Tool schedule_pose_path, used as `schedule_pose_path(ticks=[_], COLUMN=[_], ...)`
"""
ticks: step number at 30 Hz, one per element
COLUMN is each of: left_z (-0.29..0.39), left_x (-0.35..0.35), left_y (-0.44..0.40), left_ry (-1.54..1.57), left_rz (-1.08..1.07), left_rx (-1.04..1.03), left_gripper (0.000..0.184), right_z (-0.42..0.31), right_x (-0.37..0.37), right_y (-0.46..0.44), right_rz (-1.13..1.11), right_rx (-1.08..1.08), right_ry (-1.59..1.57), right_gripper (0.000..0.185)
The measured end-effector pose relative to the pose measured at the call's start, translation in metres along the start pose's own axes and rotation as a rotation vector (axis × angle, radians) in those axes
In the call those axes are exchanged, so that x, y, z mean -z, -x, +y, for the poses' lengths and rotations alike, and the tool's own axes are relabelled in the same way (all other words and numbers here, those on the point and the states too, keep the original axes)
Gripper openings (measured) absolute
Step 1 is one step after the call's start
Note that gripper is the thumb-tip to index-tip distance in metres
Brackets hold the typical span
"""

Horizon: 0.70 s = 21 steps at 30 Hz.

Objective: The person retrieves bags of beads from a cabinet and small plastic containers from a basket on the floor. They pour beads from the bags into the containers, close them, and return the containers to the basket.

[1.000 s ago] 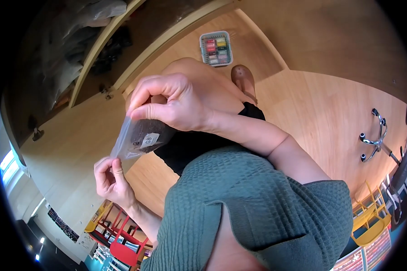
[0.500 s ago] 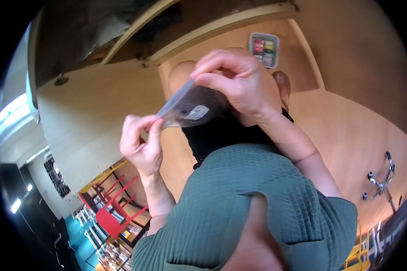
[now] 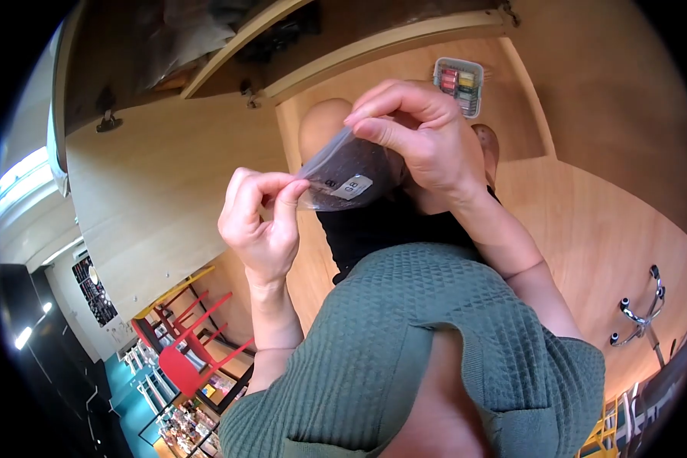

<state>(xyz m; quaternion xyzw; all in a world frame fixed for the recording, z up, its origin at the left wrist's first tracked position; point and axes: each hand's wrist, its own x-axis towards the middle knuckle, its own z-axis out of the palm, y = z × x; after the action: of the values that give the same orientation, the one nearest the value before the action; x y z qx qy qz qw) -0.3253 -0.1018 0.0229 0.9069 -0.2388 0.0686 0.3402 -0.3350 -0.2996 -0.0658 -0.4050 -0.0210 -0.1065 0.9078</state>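
Observation:
A clear plastic bag (image 3: 351, 172) with dark contents and a white label reading "G8" hangs between my hands above my lap. Its top edge runs slanting from lower left to upper right. My left hand (image 3: 263, 221) pinches the left end of that edge between thumb and index finger. The right end is pinched by my right hand (image 3: 416, 137), which is higher and partly covers the bag's far side.
Beyond my right hand, a small basket (image 3: 477, 90) of colourful packs stands on the wooden floor. An open cabinet (image 3: 343, 57) with plastic-wrapped items is at the top left, its door (image 3: 153, 198) at the left. A red chair (image 3: 183, 370) and a wheeled chair base (image 3: 641, 313) stand further off.
The view has shifted, so the bag and both hands appear further right and a bit higher. Both hands keep their pinch on the bag, and its top edge now sags more between them.

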Motion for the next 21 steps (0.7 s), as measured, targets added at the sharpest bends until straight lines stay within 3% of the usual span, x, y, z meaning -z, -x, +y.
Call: schedule_pose_path(ticks=[21], left_z=[0.003], left_x=[-0.008], left_y=[-0.009], left_ry=[-0.034], left_rz=[-0.103], left_rx=[-0.062], left_gripper=[0.011], right_z=[0.018], right_x=[0.003], right_y=[-0.003], right_rz=[-0.013], right_rx=[0.049], right_ry=[-0.106], right_gripper=[0.004])
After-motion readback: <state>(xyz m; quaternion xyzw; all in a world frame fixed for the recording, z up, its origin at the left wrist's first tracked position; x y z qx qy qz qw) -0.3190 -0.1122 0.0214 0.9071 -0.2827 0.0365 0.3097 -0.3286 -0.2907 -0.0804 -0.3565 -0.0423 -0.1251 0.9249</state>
